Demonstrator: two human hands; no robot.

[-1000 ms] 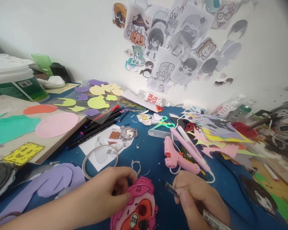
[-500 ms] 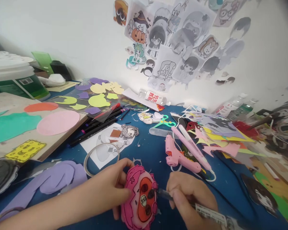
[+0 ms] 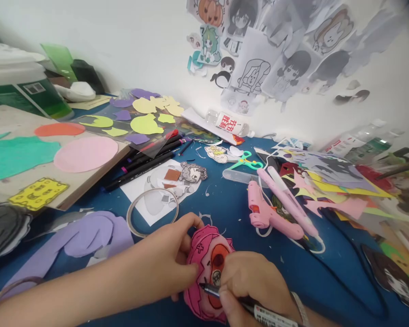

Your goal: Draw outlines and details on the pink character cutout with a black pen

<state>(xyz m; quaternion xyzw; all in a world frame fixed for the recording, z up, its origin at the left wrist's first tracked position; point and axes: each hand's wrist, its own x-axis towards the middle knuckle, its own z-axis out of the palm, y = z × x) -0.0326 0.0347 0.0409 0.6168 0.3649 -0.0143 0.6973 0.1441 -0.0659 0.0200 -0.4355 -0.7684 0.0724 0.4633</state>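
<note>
Bright, even daylight, soft shadows; wide-angle bending and motion blur toward the edges.

There is only one view, from the camera on the person's head. It looks forward and down over the blue surface (image 3: 225,213), very near to both hands at the lower edge, and it reaches to the white wall (image 3: 139,41) behind.

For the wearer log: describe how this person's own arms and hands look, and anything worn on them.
Both forearms are bare, with no sleeves in view. The left hand wears no glove or ring that can be seen. The right hand is also ungloved; a thin pale band, like a bracelet, circles its wrist. Fingernails look short and unpainted. No watch, markings or cables show.
</note>
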